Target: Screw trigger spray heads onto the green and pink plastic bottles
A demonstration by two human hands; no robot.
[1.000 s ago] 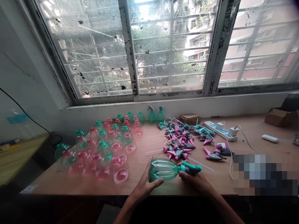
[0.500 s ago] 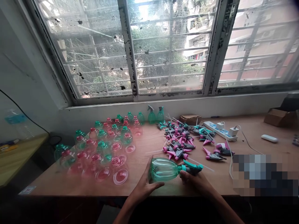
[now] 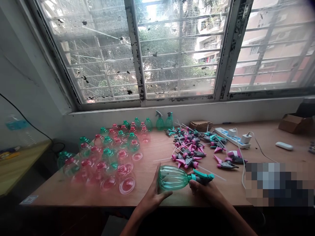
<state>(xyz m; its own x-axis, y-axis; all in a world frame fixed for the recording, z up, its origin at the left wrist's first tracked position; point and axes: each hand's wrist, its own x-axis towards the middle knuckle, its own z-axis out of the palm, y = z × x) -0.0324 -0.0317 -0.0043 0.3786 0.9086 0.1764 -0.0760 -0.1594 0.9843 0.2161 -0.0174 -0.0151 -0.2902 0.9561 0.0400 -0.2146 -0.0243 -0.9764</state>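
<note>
A clear green spray bottle (image 3: 173,178) lies on its side in the air over the table's front edge, base to the left. My left hand (image 3: 155,193) is wrapped round its base end, thumb along the lower side. At the neck, my right hand (image 3: 203,190) grips the teal collar of the black and teal spray head (image 3: 203,177), which sits on the bottle's mouth. Just behind my hands lies a pile of pink, teal and black spray heads (image 3: 189,147) with thin tubes. To the left stand several open red bottles (image 3: 122,177) and green bottles (image 3: 108,157).
Two green bottles with spray heads (image 3: 159,123) stand by the wall under the window. A power strip (image 3: 232,137) with chargers and white cables lies at the right. Beyond are cardboard boxes (image 3: 295,123) and a white device (image 3: 284,146). A blurred-out patch covers the right front.
Almost nothing differs. Both hands stay on the spray bottle in nearly the same place, with only a very slight shift.
</note>
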